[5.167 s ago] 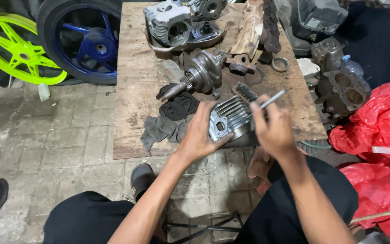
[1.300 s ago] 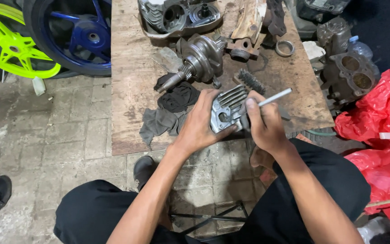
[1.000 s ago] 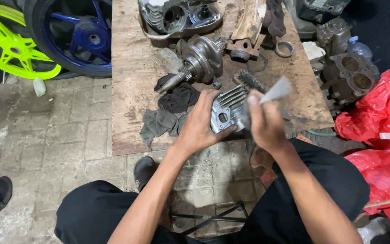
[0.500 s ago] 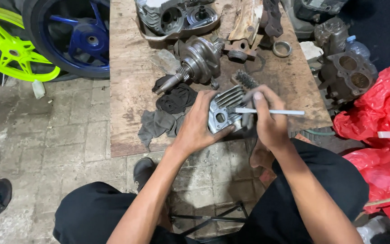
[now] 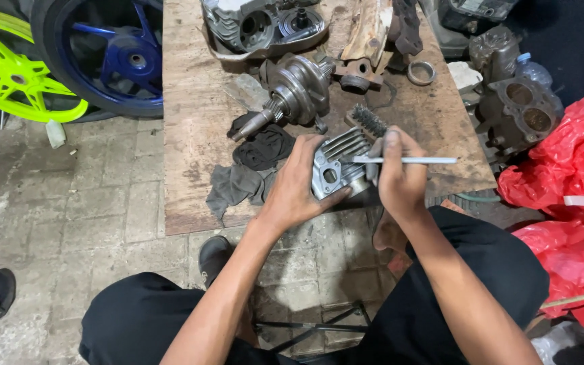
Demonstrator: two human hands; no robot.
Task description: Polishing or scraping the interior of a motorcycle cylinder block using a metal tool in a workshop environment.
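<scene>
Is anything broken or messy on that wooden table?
Nothing looks broken. The wooden table is cluttered: crumpled dark rags hang over its near edge beside the left hand, which holds a finned engine cylinder. The right hand holds a thin metal tool.

Even, soft overhead light, sharp focus at centre, dark upper-right corner, slight wide-angle edge stretch.

Thin metal tool (image 5: pixel 407 160) in right hand (image 5: pixel 400 179): earlier angled up-right, away from finned engine part (image 5: pixel 339 169); now lying horizontal, tip at part's fins, shaft pointing right. Right hand shifted slightly left, closer over part. Left hand (image 5: pixel 299 186) grip rotated slightly
</scene>
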